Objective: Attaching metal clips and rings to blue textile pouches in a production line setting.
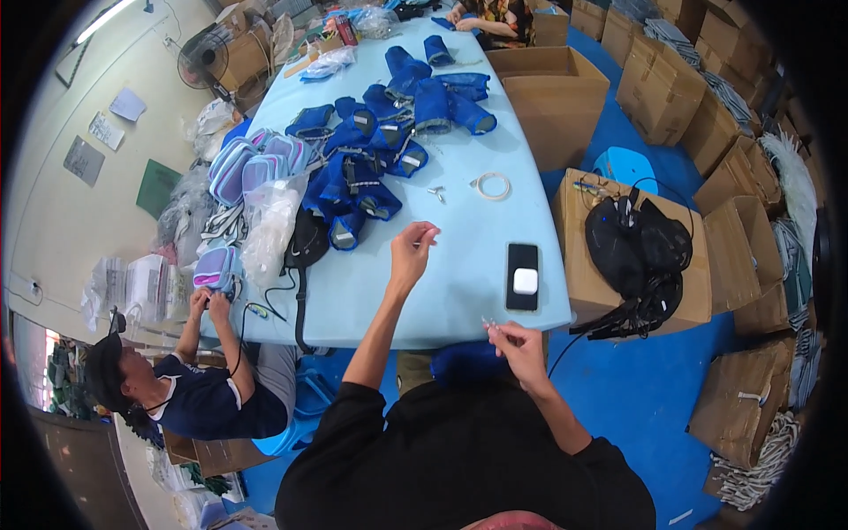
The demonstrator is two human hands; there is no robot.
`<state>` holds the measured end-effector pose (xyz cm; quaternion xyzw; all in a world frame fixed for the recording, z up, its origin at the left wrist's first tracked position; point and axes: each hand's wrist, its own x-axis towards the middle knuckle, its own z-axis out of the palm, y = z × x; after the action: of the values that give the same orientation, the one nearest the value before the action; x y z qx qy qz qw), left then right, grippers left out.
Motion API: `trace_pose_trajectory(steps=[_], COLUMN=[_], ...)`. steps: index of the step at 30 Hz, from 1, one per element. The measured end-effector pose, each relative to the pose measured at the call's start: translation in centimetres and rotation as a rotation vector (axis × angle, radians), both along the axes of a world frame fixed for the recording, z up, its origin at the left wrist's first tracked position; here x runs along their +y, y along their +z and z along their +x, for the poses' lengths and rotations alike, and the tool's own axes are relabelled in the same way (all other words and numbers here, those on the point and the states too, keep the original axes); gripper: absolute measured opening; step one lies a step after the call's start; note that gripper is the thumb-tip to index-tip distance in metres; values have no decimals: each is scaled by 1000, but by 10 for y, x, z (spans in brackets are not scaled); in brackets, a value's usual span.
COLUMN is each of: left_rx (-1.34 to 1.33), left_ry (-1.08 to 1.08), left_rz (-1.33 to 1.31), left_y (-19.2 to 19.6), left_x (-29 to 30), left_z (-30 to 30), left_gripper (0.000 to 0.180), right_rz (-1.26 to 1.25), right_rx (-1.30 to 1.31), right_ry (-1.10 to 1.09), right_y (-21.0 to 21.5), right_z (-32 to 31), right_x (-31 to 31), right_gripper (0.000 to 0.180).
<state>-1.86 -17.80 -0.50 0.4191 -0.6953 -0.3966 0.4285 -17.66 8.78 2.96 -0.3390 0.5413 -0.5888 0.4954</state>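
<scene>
Nearby, blue pouches [389,135] (phone [522,302] apart)

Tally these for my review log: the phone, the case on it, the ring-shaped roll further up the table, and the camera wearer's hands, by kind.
Phone, black: 1
Rounded case, white, lying on the phone: 1
Ring-shaped roll, whitish: 1
Wearer's hands, left hand and right hand: 2
Total: 5

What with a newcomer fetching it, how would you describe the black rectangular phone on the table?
On the pale blue table, go to the near right corner. Just beyond the person's bare right hand lies the black rectangular phone, distinguished by the small rounded white case on it.
</scene>
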Motion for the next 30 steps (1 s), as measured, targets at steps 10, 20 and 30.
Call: trace_pose_trajectory(steps=[10,20,30], left_rx=[487,562,575], left_ry=[-94,-212,-244], left_rz=[575,755,941], left_y=[34,27,-3], left_x=[157,172,131], left_z=[33,51,51], left_gripper=[30,32,35], right_rz=[61,150,304], right_rx=[-38,-46,-66], right_ry=[111,164,117], right_y=[22,5,2], right_z=[27,31,25], right_x=[-18,-29,-51], right_gripper=[20,18,15])
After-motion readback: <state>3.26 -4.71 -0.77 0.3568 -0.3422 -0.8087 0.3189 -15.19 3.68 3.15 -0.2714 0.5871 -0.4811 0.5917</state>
